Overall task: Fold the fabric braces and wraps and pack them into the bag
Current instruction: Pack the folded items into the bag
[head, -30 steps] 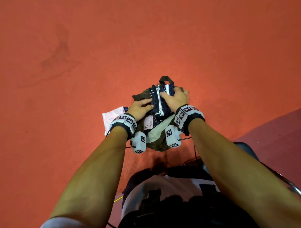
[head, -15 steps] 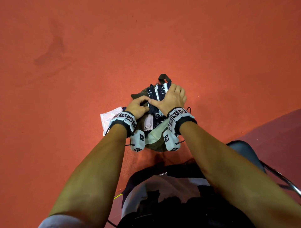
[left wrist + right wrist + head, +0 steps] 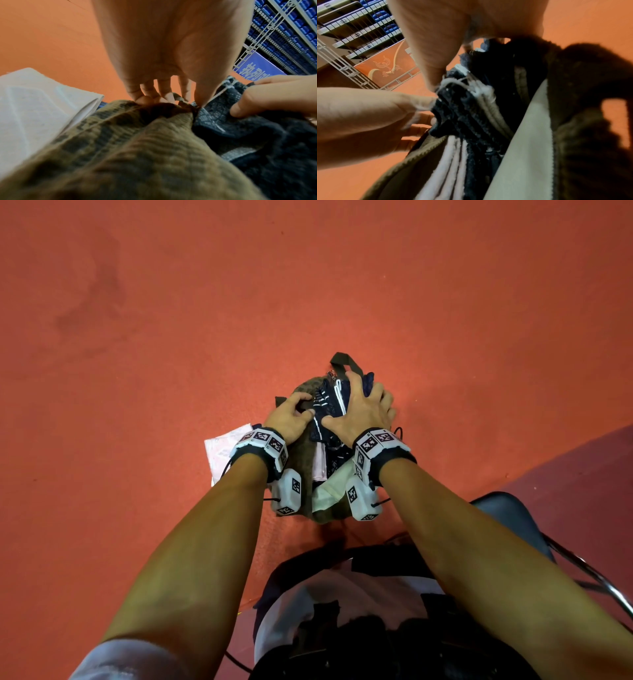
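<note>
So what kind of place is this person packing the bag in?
Probably an indoor sports hall or arena. The orange-red sports floor runs wide and bare, rows of blue seats rise behind white railings, and a blue banner hangs courtside.

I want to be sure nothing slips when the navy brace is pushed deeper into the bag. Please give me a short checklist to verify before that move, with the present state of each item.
1. Right hand holds the navy brace: ok, fingers spread and curled over it.
2. Left hand holds the bag edge at the opening: ok, fingertips pinch the olive fabric.
3. Brace fully inside the bag: not ok, it bulges above the opening.
4. Room left inside: cannot tell, pink fabric and cream fabric already fill what shows.
5. Bag handle free of the brace: ok, it lies beyond the hands.
6. White packet packed: not ok, it lies on the floor beside the bag.
</note>
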Action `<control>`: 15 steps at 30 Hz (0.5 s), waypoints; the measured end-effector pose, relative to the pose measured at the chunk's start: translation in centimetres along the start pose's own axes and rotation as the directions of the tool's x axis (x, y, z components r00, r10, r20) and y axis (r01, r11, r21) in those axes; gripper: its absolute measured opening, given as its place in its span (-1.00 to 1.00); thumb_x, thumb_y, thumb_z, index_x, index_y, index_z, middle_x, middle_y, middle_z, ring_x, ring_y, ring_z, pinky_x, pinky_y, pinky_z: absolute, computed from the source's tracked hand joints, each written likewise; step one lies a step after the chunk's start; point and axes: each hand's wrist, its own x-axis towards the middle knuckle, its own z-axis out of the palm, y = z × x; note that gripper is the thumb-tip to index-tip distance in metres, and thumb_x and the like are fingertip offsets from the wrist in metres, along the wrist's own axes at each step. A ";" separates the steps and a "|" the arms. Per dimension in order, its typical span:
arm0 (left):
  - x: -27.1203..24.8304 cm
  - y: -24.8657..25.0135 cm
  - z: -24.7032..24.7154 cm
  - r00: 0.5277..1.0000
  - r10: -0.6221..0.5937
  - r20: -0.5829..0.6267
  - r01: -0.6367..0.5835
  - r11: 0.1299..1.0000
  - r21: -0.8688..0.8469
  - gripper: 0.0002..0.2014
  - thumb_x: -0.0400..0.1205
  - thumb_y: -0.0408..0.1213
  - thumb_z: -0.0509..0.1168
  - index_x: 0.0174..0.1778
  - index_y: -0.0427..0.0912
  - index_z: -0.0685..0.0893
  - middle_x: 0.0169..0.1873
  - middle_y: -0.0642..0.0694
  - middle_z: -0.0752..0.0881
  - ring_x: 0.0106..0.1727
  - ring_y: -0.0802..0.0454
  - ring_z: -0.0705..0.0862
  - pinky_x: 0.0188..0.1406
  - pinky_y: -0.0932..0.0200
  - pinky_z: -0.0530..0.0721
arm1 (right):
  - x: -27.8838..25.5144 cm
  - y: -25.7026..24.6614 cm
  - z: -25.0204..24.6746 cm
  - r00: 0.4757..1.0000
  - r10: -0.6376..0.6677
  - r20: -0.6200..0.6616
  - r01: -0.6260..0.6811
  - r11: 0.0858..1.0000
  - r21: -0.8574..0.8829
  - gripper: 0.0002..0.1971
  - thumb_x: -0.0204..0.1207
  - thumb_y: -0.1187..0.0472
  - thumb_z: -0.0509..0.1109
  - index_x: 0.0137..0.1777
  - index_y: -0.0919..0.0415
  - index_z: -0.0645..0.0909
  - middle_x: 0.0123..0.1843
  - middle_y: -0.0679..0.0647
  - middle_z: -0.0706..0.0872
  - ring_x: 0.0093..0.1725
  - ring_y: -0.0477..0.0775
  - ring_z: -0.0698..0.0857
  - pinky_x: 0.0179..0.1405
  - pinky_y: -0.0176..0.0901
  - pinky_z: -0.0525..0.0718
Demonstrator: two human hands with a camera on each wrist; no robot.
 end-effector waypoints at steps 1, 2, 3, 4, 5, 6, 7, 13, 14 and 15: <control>0.0 0.1 0.0 1.000 0.000 0.003 0.000 1.000 0.011 -0.68 0.74 -0.10 0.25 0.44 0.10 0.57 -0.17 -0.07 0.74 -0.07 -0.15 0.75 0.09 -0.07 0.74 | 0.0 0.1 0.0 1.000 0.005 0.004 -0.005 1.000 0.001 -0.04 0.22 -0.25 0.52 0.62 -0.23 0.15 0.54 0.22 0.29 0.54 0.38 0.27 0.48 0.30 0.35; 0.0 0.2 0.0 1.000 -0.002 0.007 0.002 0.999 0.039 -0.70 0.76 -0.10 0.23 0.41 0.07 0.60 -0.06 -0.12 0.78 0.00 -0.16 0.76 0.13 -0.06 0.73 | 0.1 0.1 -0.1 1.000 0.010 0.005 -0.010 1.000 0.001 -0.04 0.22 -0.25 0.53 0.61 -0.23 0.15 0.55 0.22 0.30 0.54 0.37 0.28 0.48 0.29 0.34; 0.0 0.3 0.0 1.000 -0.003 0.007 0.003 0.997 0.080 -0.72 0.77 -0.10 0.21 0.37 0.04 0.63 0.04 -0.16 0.78 0.06 -0.16 0.75 0.16 -0.02 0.69 | 0.2 0.2 -0.2 1.000 0.013 0.007 -0.013 1.000 0.000 -0.05 0.23 -0.24 0.53 0.61 -0.24 0.16 0.55 0.22 0.30 0.53 0.37 0.29 0.46 0.28 0.34; 0.1 0.4 0.1 1.000 -0.005 0.000 0.005 0.993 0.118 -0.74 0.77 -0.11 0.20 0.32 -0.01 0.67 0.14 -0.17 0.76 0.12 -0.16 0.73 0.19 0.00 0.65 | 0.2 0.2 -0.3 1.000 0.012 0.009 -0.012 1.000 0.000 -0.05 0.23 -0.24 0.54 0.61 -0.24 0.16 0.55 0.21 0.31 0.52 0.36 0.30 0.45 0.28 0.35; 0.2 0.5 0.2 1.000 -0.002 -0.016 0.004 0.990 0.143 -0.76 0.77 -0.13 0.21 0.26 -0.06 0.70 0.23 -0.16 0.71 0.18 -0.15 0.70 0.23 0.03 0.61 | 0.2 0.3 -0.4 1.000 0.007 0.014 -0.007 1.000 0.005 -0.06 0.24 -0.23 0.54 0.60 -0.24 0.17 0.54 0.21 0.32 0.51 0.35 0.32 0.43 0.27 0.35; 0.2 0.6 0.2 0.999 0.003 -0.036 0.003 0.988 0.155 -0.76 0.77 -0.15 0.22 0.22 -0.12 0.73 0.31 -0.15 0.64 0.25 -0.15 0.66 0.27 0.09 0.55 | 0.3 0.3 -0.4 1.000 0.001 0.018 -0.001 1.000 0.011 -0.07 0.24 -0.23 0.54 0.60 -0.24 0.17 0.53 0.20 0.33 0.49 0.35 0.33 0.41 0.27 0.36; 0.3 0.8 0.3 0.998 0.012 -0.059 -0.003 0.987 0.159 -0.76 0.77 -0.19 0.23 0.20 -0.19 0.74 0.37 -0.13 0.58 0.31 -0.14 0.61 0.28 0.17 0.48 | 0.3 0.3 -0.5 1.000 -0.005 0.019 0.005 1.000 0.017 -0.08 0.24 -0.22 0.54 0.59 -0.24 0.18 0.52 0.19 0.33 0.48 0.34 0.34 0.40 0.26 0.38; 0.0 1.5 -0.3 0.976 0.078 -0.202 -0.081 0.997 -0.006 -0.77 0.69 -0.38 0.33 0.25 -0.28 0.75 0.39 -0.11 0.51 0.31 -0.02 0.57 0.27 0.40 0.35 | -0.4 0.0 -0.5 0.997 -0.064 -0.040 0.064 0.998 0.001 -0.07 0.25 -0.21 0.52 0.62 -0.15 0.22 0.53 0.19 0.41 0.59 0.33 0.24 0.57 0.25 0.26; -0.2 1.5 -0.5 0.974 0.086 -0.209 -0.096 0.995 -0.036 -0.78 0.67 -0.42 0.34 0.22 -0.28 0.75 0.35 -0.10 0.52 0.28 -0.01 0.59 0.32 0.36 0.40 | -0.6 -0.1 -0.6 0.995 -0.086 -0.053 0.085 0.996 -0.010 -0.07 0.24 -0.21 0.52 0.63 -0.13 0.23 0.52 0.18 0.44 0.57 0.31 0.26 0.55 0.23 0.27; -0.3 1.5 -0.7 0.973 0.083 -0.216 -0.104 0.991 -0.086 -0.79 0.65 -0.46 0.35 0.18 -0.27 0.76 0.31 -0.09 0.53 0.27 -0.03 0.62 0.37 0.28 0.49 | -0.8 -0.3 -0.7 0.993 -0.106 -0.054 0.106 0.994 -0.015 -0.07 0.24 -0.19 0.52 0.63 -0.11 0.23 0.51 0.17 0.46 0.54 0.28 0.30 0.52 0.20 0.31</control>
